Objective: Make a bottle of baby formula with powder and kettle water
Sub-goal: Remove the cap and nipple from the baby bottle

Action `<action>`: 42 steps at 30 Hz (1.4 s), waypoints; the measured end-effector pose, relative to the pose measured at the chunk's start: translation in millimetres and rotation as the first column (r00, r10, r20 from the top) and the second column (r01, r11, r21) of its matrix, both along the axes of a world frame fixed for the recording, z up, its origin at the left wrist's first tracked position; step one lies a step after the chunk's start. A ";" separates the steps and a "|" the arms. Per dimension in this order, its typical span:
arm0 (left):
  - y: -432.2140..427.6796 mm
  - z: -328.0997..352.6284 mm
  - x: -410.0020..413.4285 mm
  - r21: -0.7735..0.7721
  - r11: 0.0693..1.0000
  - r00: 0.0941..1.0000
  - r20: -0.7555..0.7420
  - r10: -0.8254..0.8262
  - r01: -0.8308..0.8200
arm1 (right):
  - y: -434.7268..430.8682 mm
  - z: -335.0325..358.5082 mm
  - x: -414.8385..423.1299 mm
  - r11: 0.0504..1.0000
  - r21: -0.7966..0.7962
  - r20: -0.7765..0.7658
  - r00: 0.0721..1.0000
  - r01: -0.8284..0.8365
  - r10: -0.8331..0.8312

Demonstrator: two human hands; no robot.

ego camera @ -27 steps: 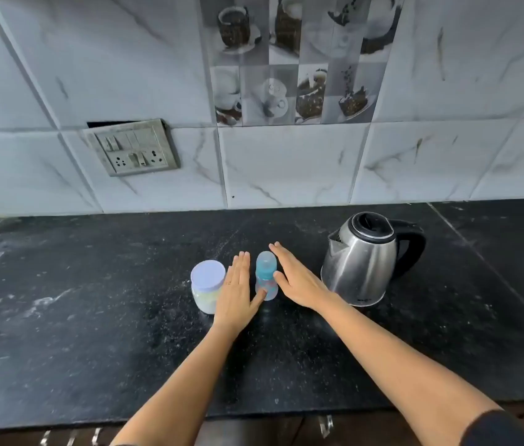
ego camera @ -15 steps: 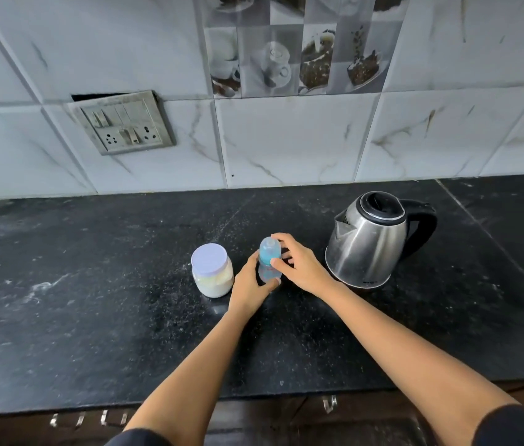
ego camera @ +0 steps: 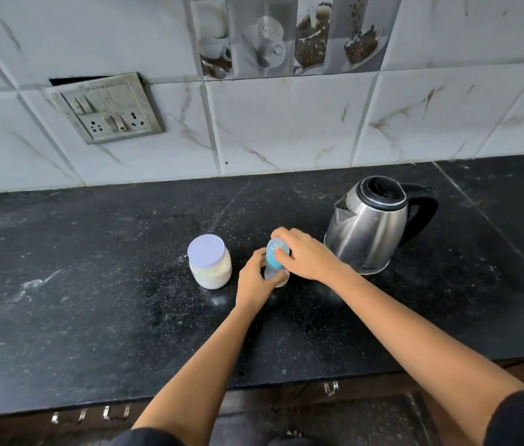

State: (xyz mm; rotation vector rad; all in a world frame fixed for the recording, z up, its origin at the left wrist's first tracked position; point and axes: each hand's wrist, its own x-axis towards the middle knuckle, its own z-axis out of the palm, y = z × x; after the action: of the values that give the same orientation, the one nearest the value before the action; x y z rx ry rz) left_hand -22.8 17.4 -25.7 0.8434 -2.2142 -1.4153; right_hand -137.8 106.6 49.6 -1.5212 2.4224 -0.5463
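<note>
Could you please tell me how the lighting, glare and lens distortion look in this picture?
Head view: soft, even light, faint shadows on the countertop; bright streaks of glare on the steel kettle; wide-angle lens bows the joints of the wall tiles; the baby bottle, gripped by left hand and right hand, looks slightly soft.
</note>
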 end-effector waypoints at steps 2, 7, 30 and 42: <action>1.5 -0.1 -0.7 -0.038 0.999 1.000 0.018 -0.010 0.011 | -3.3 5.8 2.5 0.993 0.117 -0.186 0.982 0.005 0.017; 4.9 1.1 -0.2 0.001 1.000 0.999 -0.017 -0.030 0.030 | -15.2 17.0 6.7 0.952 0.295 -0.408 0.912 0.084 0.046; -3.9 1.9 2.5 -0.012 0.987 0.987 0.020 -0.160 0.160 | 75.9 -10.5 -20.7 0.984 -0.075 0.365 0.923 0.159 -0.122; 1.1 -4.0 1.4 0.056 0.994 0.995 0.030 -0.098 0.096 | 116.9 -91.6 6.2 0.878 -0.137 0.565 0.764 0.458 -0.311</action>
State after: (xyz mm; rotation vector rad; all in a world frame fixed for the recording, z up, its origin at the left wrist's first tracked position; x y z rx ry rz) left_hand -21.4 18.6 -29.7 0.7914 -2.2783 -1.5237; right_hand -131.6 223.5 -42.0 -0.7603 2.2595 -1.2425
